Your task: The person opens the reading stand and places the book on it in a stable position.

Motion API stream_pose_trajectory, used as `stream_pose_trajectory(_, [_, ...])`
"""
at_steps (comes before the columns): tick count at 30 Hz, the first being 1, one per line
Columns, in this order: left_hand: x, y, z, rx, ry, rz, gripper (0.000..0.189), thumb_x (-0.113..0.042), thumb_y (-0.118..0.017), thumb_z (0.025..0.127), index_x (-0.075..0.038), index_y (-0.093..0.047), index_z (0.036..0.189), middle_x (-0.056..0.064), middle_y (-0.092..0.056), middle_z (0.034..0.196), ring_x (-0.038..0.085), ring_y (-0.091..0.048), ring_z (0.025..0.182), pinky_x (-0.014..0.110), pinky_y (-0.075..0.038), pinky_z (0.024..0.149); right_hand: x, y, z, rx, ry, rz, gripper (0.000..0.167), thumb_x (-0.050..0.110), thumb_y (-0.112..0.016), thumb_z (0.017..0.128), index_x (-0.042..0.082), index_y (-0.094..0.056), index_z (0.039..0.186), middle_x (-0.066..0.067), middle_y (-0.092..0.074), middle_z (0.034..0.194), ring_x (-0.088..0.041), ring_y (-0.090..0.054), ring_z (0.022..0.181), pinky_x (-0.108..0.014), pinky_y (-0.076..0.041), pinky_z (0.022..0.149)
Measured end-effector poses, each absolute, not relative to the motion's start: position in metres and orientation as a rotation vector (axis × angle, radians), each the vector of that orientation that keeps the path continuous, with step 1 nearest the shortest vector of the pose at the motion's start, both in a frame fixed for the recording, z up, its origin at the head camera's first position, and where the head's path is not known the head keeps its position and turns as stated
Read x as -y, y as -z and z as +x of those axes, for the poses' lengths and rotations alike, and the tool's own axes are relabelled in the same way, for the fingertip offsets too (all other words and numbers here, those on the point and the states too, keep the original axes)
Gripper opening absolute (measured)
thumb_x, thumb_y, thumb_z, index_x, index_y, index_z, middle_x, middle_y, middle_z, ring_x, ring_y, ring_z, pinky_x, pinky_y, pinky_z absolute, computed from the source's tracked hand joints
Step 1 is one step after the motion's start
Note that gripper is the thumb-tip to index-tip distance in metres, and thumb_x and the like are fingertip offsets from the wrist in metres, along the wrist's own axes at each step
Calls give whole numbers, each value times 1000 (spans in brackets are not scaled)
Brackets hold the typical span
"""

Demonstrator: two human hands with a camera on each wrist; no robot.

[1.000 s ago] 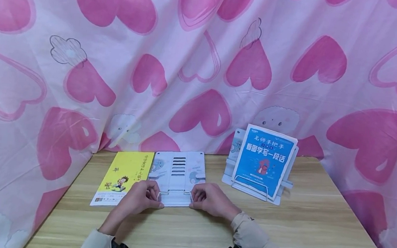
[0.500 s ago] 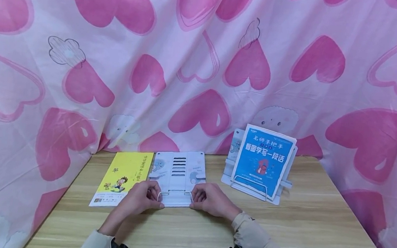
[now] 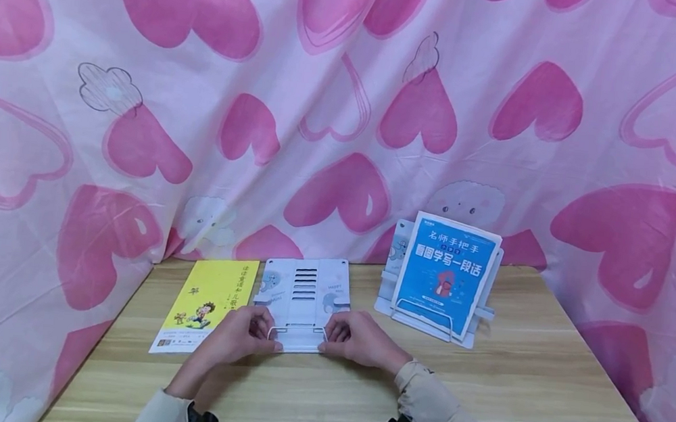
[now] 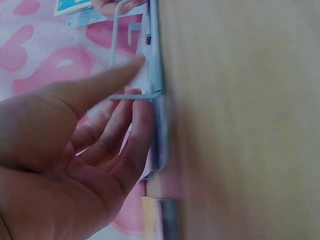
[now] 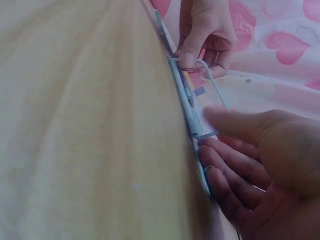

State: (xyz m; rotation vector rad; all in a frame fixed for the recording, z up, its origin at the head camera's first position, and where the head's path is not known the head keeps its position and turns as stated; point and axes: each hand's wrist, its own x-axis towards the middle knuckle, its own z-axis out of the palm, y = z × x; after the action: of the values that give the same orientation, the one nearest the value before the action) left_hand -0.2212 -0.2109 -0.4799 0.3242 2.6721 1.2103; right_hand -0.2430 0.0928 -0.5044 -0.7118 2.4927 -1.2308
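A pale blue book stand (image 3: 300, 309) with slots and elephant pictures lies flat at the middle of the table. A white wire page holder (image 3: 298, 330) stands at its front ledge. My left hand (image 3: 241, 333) grips the near left corner, with curled fingers at the side and the thumb at the front edge. At the near right corner my right hand (image 3: 362, 340) grips the stand in the same manner. In the left wrist view, the thumb (image 4: 115, 80) reaches past the wire while the fingertips touch the stand. The right thumb (image 5: 232, 122) is blurred.
A yellow book (image 3: 207, 300) lies left of the stand, partly behind my left hand. On the right, a second stand (image 3: 388, 290) leans upright and bears a blue book (image 3: 444, 275) behind its wire holder. A pink heart-patterned curtain (image 3: 328, 190) hangs behind the wooden table (image 3: 319, 406).
Both thumbs have shifted slightly inward along the stand's front edge. The hands otherwise stay in place; the whole view drifts slightly left.
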Motion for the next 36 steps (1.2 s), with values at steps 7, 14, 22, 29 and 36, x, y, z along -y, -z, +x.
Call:
stream_pose_trajectory(7, [214, 470, -237, -2858, -1251, 114, 31, -37, -79, 101, -15, -74, 122, 3, -75, 110, 19, -67, 97, 27, -60, 83, -94, 502, -252, -2639, 1456, -463, 17, 32, -73, 105, 21, -75, 118, 5, -74, 110, -15, -68, 99, -33, -62, 91])
stream_pose_trajectory(14, [215, 473, -258, -2921, -1187, -80, 53, -29, -69, 107, -1, -57, 150, 21, -63, 143, 34, -64, 120, 48, -60, 98, -97, 505, -260, -2662, 1569, -295, 50, 24, -72, 105, 9, -58, 150, -13, -61, 150, -31, -62, 133, -54, -56, 114])
stream_pose_trajectory(22, [218, 488, -266, -2857, -1204, -152, 53, -27, -66, 107, 0, -56, 151, 19, -69, 132, 29, -64, 111, 38, -57, 90, -96, 512, -258, -2618, 1521, -305, 55, 27, -68, 107, 11, -54, 157, -12, -56, 161, -33, -54, 147, -58, -47, 123])
stream_pose_trajectory(29, [221, 489, -266, -2813, -1297, -199, 45, -23, -60, 110, -6, -58, 152, 18, -68, 137, 29, -66, 117, 37, -59, 91, -96, 513, -258, -2576, 1584, -292, 53, 26, -70, 106, 13, -58, 155, -8, -57, 159, -32, -54, 148, -57, -46, 124])
stream_pose_trajectory(36, [220, 488, -268, -2828, -1405, -222, 43, -21, -59, 111, -7, -60, 152, 19, -69, 134, 29, -65, 111, 28, -55, 84, -101, 515, -262, -2477, 1803, -210, 45, 20, -69, 106, 18, -64, 150, -3, -63, 155, -29, -60, 144, -54, -49, 122])
